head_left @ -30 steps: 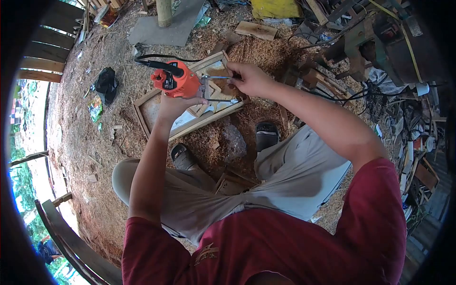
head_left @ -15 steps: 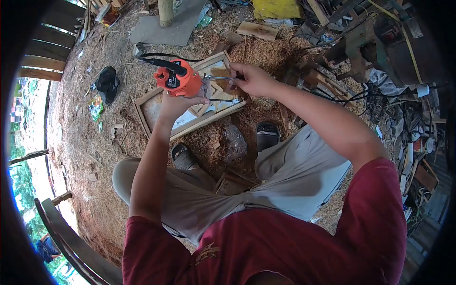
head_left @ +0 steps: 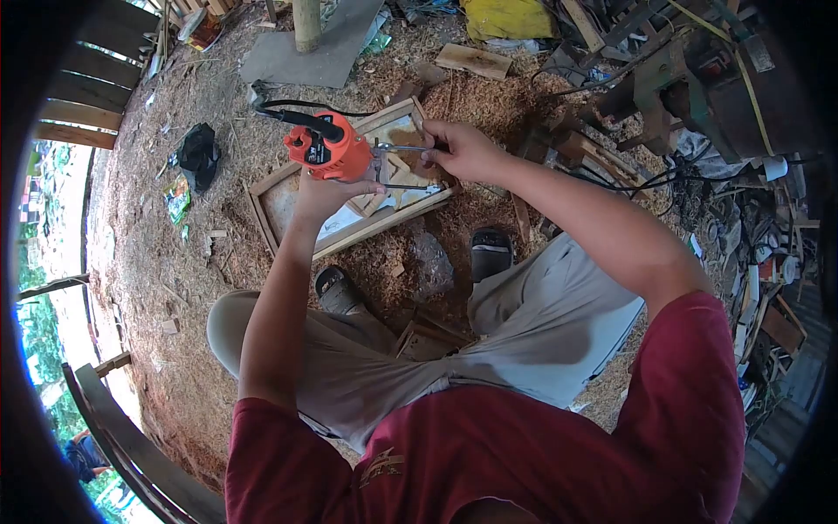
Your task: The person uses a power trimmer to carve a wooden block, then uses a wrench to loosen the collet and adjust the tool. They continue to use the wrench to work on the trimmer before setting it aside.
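Note:
My left hand is wrapped round an orange trim router, held on its side over a wooden frame. A thin wrench sticks out to the right past my left thumb, against the router's metal end. My right hand pinches a second wrench, whose far end meets the same metal part. Below lies the shallow wooden frame, with small angled wood strips and whitish patches on its panel. The bit, if one is fitted, is too small to make out.
A black cord runs from the router to the left. A wood offcut and a black plastic bag lie on the shavings. A metal machine and scrap stand at the right. My sandalled feet are just below the frame.
The wrench in my right hand has shifted slightly, its far end a little lower against the router. My left hand and the router stay almost in place.

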Demonstrator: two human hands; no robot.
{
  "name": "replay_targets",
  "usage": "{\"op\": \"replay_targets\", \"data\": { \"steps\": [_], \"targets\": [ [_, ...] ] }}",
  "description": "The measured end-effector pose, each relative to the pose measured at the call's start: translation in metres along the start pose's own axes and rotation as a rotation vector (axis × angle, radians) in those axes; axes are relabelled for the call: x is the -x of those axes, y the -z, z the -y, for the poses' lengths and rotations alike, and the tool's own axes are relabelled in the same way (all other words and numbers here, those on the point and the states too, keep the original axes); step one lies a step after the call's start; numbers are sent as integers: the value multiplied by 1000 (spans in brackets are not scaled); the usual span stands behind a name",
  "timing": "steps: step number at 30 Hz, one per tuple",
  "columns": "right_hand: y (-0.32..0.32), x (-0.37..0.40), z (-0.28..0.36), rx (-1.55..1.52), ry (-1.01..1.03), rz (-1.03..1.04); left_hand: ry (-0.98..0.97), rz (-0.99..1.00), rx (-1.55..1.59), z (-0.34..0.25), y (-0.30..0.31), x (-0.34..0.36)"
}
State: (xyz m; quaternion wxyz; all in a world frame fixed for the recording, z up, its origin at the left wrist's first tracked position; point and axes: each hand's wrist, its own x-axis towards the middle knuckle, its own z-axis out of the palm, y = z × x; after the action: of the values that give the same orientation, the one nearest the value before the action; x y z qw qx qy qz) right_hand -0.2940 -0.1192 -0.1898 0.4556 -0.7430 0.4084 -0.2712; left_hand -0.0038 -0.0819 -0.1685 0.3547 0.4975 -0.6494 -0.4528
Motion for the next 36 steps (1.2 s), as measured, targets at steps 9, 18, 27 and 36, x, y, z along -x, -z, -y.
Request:
{"op": "replay_targets", "data": {
  "steps": [9,18,27,36],
  "targets": [
    [6,4,26,256,55,-15,-40,3,-17,-8,0,0],
    [-5,5,21,214,66,-98,-9,8,-6,-9,1,2],
    [-14,4,27,226,37,-117,36,58,6,-3,0,1],
    [0,1,34,244,50,47,-5,14,66,-16,-3,6]
  ]
}}
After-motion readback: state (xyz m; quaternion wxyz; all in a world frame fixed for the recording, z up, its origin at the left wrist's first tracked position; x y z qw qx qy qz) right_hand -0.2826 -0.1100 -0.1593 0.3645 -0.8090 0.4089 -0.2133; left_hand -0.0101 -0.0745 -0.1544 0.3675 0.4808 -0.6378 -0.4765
